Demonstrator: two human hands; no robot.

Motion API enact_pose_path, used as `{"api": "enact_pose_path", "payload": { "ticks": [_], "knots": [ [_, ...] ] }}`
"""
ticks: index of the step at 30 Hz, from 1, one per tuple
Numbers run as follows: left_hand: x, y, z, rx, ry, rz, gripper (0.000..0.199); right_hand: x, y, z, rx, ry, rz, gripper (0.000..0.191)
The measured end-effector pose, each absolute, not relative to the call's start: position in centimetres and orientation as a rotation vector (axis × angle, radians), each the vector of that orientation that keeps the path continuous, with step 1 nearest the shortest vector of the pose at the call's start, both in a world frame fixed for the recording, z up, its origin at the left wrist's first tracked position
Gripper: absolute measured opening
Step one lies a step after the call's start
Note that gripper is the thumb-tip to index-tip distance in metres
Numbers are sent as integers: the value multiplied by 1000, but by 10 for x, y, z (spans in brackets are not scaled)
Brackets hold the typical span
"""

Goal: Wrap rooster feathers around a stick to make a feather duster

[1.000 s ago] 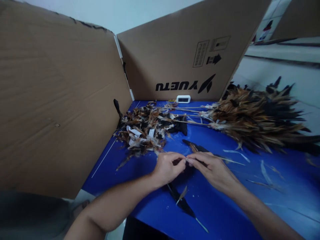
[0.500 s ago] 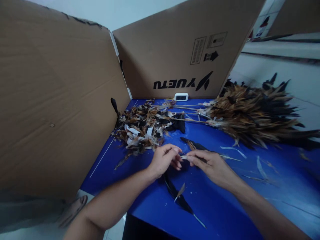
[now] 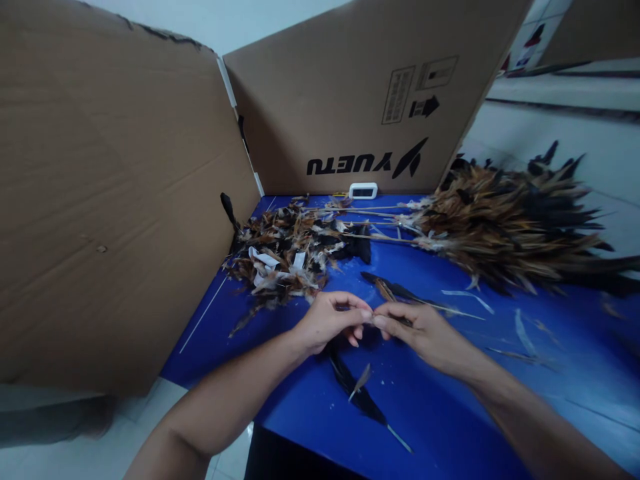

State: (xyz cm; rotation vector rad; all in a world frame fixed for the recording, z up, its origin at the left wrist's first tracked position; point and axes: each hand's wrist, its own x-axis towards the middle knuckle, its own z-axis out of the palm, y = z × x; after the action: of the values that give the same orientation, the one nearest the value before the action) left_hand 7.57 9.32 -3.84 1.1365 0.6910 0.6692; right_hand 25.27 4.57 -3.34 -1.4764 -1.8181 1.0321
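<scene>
Over the blue tabletop, my left hand [image 3: 333, 320] and my right hand [image 3: 420, 330] meet with thumbs and forefingers pinched together. Between their tips is a small feather [image 3: 372, 319], mostly covered by the fingers. Below my left hand lies a long black feather [image 3: 357, 387] with a pale quill, and a small grey-brown feather [image 3: 361, 381] rests across it. Just behind my right hand is a dark and brown feather [image 3: 395, 289], its quill pointing right.
A heap of short loose feathers [image 3: 285, 253] with white strips lies back left. Bundles of long brown and black feathers on sticks [image 3: 505, 223] lie back right. Cardboard panels [image 3: 125, 200] stand left and behind, with a small white digital device [image 3: 363, 191] at the back.
My left thumb and forefinger have closed onto the pale end of the small feather, which showed between my hands before. A person's foot at lower left has shifted leftward.
</scene>
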Motion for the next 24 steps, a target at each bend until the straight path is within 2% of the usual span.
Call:
{"api": "enact_pose_path", "payload": {
  "ticks": [13, 24],
  "knots": [
    [72, 98, -40, 994, 618, 536, 29, 253, 44, -21, -1439, -1772, 1284, 35],
    [79, 91, -47, 921, 509, 700, 26, 250, 41, -25, -1358, -1581, 1424, 37]
  ]
}}
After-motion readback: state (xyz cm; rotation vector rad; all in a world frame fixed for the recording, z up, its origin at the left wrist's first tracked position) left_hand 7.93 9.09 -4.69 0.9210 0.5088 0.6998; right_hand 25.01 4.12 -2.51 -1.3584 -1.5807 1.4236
